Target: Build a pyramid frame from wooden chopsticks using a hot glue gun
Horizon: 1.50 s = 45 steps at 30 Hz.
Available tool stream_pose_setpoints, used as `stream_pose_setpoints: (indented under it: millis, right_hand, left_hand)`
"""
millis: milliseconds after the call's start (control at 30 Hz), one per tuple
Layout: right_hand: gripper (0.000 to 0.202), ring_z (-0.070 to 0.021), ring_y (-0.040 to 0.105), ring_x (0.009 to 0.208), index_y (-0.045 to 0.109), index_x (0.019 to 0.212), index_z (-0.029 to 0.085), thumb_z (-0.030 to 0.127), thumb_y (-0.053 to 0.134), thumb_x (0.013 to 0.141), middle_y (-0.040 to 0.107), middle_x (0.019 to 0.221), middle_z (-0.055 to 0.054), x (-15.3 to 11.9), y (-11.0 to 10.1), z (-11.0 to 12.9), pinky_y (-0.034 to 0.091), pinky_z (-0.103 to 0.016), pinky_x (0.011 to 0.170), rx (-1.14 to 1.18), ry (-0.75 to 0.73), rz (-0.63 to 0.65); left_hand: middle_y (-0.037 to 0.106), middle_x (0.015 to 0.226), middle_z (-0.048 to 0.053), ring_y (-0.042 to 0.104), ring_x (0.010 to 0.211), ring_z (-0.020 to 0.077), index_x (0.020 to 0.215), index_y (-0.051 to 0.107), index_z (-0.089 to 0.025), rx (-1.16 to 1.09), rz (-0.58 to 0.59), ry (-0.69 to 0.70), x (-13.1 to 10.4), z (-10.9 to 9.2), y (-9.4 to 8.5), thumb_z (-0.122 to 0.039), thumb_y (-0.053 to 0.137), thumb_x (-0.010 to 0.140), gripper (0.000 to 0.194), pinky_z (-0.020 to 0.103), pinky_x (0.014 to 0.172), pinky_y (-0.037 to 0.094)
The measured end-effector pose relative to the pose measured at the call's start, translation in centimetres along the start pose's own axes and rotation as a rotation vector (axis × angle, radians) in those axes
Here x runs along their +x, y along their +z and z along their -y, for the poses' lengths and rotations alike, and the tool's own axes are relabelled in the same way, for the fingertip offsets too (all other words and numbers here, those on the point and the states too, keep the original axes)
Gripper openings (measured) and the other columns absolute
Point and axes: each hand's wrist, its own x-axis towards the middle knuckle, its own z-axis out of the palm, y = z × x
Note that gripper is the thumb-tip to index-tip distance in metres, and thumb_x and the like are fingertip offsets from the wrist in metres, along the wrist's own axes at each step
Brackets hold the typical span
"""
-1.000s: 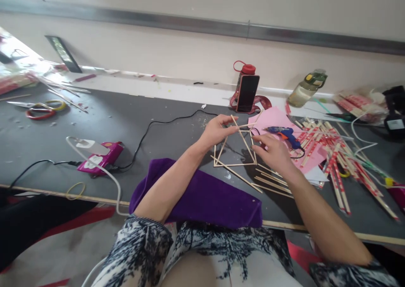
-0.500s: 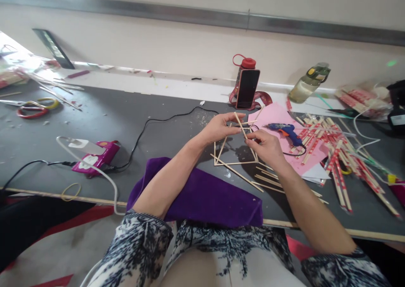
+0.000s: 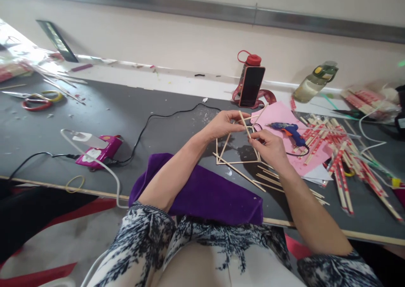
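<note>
A frame of thin wooden sticks (image 3: 238,162) stands on the grey table, partly behind my hands. My left hand (image 3: 226,123) reaches over it from the left, its thumb and fingers closed around the upper part of a light wooden stick (image 3: 244,124). From the right, my right hand (image 3: 268,145) pinches the lower end of that same stick. Several loose sticks (image 3: 268,178) lie below my right hand, and one long stick lies across the frame's front corner. A blue glue gun (image 3: 289,131) rests on pink paper (image 3: 278,112) to the right.
Purple cloth (image 3: 202,194) lies under my left forearm. A phone (image 3: 252,86) leans on a red-capped bottle (image 3: 253,60). Red-wrapped stick bundles (image 3: 341,152) and a green bottle (image 3: 313,84) are at right; a magenta power strip (image 3: 99,152) and scissors (image 3: 39,101) at left.
The whole view has shifted slightly, so things appear a little farther right. Both hands keep their hold on the stick, with hardly any change in pose.
</note>
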Motion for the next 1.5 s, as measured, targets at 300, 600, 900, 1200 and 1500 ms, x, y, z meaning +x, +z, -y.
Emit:
stream_pose_setpoints:
  millis: [300,600,900,1200,1500]
  right_hand:
    - [0.015,-0.0143,0.056,0.064,0.07,0.079,0.022,0.029,0.057,0.077,0.066,0.077,-0.001,0.0,0.1,-0.2,0.04,-0.027,0.06,-0.007,0.018,0.005]
    - [0.018,-0.0134,0.055,0.063,0.069,0.089,0.021,0.032,0.059,0.077,0.066,0.082,-0.002,-0.4,-0.4,0.6,0.043,-0.028,0.062,-0.084,-0.006,-0.067]
    - [0.071,-0.0253,0.054,0.107,0.038,0.136,0.028,0.035,0.064,0.071,0.048,0.132,-0.011,2.8,-2.4,0.1,0.052,-0.036,0.07,-0.122,-0.07,-0.28]
    - [0.072,-0.0261,0.05,0.116,0.034,0.14,0.028,0.03,0.061,0.073,0.047,0.134,-0.009,4.0,-1.2,0.2,0.052,-0.039,0.078,-0.097,-0.079,-0.164]
    - [0.066,-0.0241,0.055,0.111,0.042,0.136,0.026,0.025,0.061,0.073,0.051,0.13,-0.009,3.8,-1.5,0.3,0.053,-0.036,0.075,-0.116,-0.092,-0.165]
  left_hand:
    - [0.068,0.105,0.007,0.06,0.099,0.0172,0.09,0.072,-0.014,-0.131,0.016,0.038,-0.1,-0.3,0.0,-0.035,0.066,0.074,0.027,0.029,0.088,0.044]
    - [0.069,0.102,0.008,0.061,0.098,0.0168,0.089,0.071,-0.012,-0.158,0.032,0.053,0.0,0.0,-0.1,-0.036,0.064,0.076,0.028,0.028,0.088,0.044]
    - [0.069,0.099,0.008,0.061,0.092,0.0161,0.095,0.071,-0.011,-0.151,0.02,0.044,0.1,0.5,-0.2,-0.04,0.067,0.074,0.036,0.027,0.085,0.043]
    - [0.069,0.098,0.007,0.06,0.091,0.0163,0.096,0.072,-0.013,-0.138,0.02,0.07,0.1,0.5,-0.3,-0.041,0.066,0.074,0.037,0.028,0.085,0.043]
    - [0.069,0.099,0.008,0.061,0.092,0.0164,0.097,0.072,-0.012,-0.15,0.028,0.075,0.2,0.6,-0.2,-0.041,0.067,0.074,0.037,0.028,0.086,0.043]
